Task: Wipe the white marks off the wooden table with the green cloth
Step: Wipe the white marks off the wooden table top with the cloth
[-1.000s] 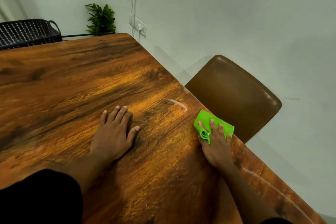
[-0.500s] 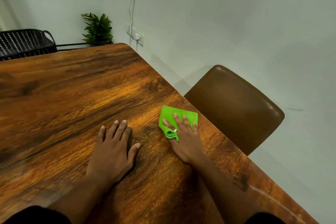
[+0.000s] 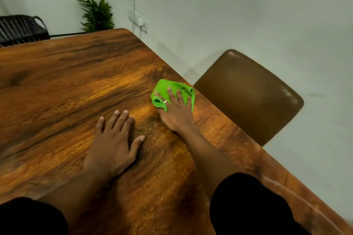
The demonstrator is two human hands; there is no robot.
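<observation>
My right hand (image 3: 176,114) presses flat on the folded green cloth (image 3: 164,89), which lies on the wooden table (image 3: 66,82) close to its right edge. The fingers are spread over the cloth and a ring shows on one of them. My left hand (image 3: 114,139) rests palm down on the wood to the left, fingers apart, holding nothing. A long faint white mark (image 3: 286,191) runs along the table's right edge near me. No white mark shows around the cloth.
A brown chair (image 3: 248,95) stands just past the table's right edge. Beyond the far edge are a black mesh chair (image 3: 21,28), a green plant (image 3: 97,15) and a wall socket (image 3: 138,21) with a cable.
My right hand slid the cloth left over the short white arc, then a little forward and right; that arc no longer shows. The left hand stayed put. The view shifted.
</observation>
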